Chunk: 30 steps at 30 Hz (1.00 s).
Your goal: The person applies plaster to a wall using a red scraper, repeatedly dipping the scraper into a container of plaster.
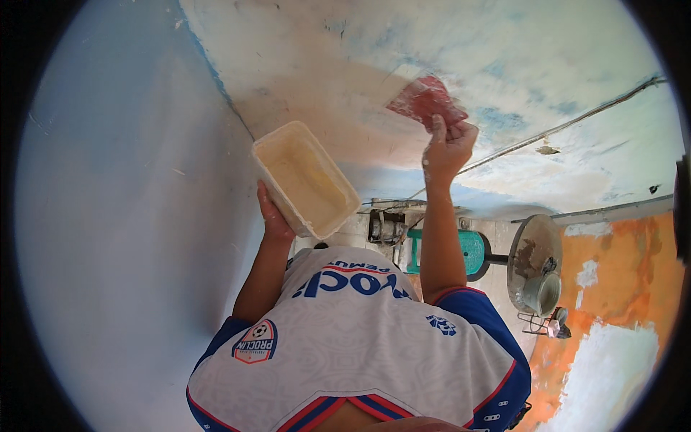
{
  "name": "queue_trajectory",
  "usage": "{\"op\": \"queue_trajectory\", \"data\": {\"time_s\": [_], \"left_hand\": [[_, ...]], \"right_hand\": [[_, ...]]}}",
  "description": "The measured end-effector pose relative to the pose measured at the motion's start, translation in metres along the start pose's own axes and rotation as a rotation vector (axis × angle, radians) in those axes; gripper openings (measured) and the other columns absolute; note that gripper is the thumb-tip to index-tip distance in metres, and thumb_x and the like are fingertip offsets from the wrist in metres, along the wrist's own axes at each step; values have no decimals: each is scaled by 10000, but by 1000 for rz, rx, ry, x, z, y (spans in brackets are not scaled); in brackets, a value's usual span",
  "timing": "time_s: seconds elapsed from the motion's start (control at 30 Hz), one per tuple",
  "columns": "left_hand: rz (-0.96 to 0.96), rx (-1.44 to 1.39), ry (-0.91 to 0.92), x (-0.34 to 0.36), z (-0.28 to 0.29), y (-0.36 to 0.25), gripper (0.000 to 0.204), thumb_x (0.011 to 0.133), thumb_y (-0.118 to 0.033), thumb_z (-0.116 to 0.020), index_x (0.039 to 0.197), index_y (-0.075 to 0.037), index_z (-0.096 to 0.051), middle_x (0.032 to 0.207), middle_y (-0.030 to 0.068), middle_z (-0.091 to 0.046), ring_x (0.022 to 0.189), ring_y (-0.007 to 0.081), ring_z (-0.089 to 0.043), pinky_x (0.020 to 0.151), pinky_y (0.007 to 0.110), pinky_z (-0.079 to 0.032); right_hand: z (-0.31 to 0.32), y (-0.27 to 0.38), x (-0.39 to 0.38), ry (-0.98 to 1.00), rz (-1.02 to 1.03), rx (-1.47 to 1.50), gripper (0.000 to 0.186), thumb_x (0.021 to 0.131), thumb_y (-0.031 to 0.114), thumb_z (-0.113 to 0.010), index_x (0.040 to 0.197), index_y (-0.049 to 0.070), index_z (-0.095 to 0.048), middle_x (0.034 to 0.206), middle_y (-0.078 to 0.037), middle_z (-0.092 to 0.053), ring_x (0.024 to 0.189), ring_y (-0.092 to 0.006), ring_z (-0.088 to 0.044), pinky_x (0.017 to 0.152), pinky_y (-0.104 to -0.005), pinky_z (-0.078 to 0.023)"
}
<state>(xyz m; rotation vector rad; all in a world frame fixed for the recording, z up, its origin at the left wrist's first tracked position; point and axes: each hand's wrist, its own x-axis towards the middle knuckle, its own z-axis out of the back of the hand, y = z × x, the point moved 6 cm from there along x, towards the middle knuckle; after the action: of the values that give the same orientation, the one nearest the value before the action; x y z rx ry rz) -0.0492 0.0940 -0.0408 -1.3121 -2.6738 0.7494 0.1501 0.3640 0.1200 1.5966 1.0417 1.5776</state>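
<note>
Two hands were at work, both holding something. The left hand gripped a tub by its left side, with part of the grip hidden behind the tub. The tub lay just right of that hand and reached farther up, its open mouth facing the camera and its long sides slanting from upper left to lower right. A pale cream coat covered its inside and rim

The right hand was raised higher, well apart from the tub, and pinched the near edge of a red scraper between thumb and fingers. The scraper stood just beyond the fingertips, up and to the left of the hand, streaked with white. Its far edge was at the patchy wall; how firmly it pressed, I cannot tell. Pale smears marked the wrist

A cable ran across the patchy wall to the right of the hand. On the left rose a bluish wall. Behind the right forearm showed a green stool, and farther right a round tray with a pot, near an orange wall with white patches
</note>
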Motion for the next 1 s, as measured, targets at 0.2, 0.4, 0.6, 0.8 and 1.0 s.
{"op": "queue_trajectory", "data": {"time_s": [0.2,0.4,0.6,0.8,1.0], "left_hand": [[-18,3,8,-10,-4,-8,762,1011,-664,-397,1544,-119,-390,1498,108,-511,1332,293,-542,1093,458,-479],[24,8,-10,-10,10,-8,750,1016,-654,-397,1547,-124,-384,1500,102,-507,1334,285,-540,1093,448,-480],[-50,-6,63,-14,7,-25,721,1029,-636,-387,1540,-128,-390,1499,93,-510,1343,274,-533,1093,453,-478],[11,-21,46,-18,13,-22,703,1037,-621,-390,1538,-128,-392,1501,94,-509,1346,276,-530,1100,450,-472],[-35,12,8,-23,9,-32,717,1034,-627,-393,1546,-126,-380,1508,97,-500,1352,280,-525,1107,452,-466]], "right_hand": [[51,-3,0,74,-54,247,306,935,-68,-658,1176,-47,-471,1155,-210,-662,1055,-233,-673,842,-330,-571],[-29,22,-11,212,-107,151,302,930,-12,-699,1167,-49,-515,1195,-201,-680,1015,-194,-687,835,-303,-562],[67,-10,-2,-50,-73,92,322,927,-31,-681,1201,-39,-511,1180,-185,-680,1064,-241,-690,850,-325,-577],[-20,23,-29,163,-17,-2,209,898,24,-754,1012,-20,-584,977,-105,-666,889,-141,-635,794,-288,-523],[47,2,-9,-127,-17,-36,245,895,16,-745,1035,-18,-546,984,-129,-682,875,-155,-657,767,-298,-545]]}}
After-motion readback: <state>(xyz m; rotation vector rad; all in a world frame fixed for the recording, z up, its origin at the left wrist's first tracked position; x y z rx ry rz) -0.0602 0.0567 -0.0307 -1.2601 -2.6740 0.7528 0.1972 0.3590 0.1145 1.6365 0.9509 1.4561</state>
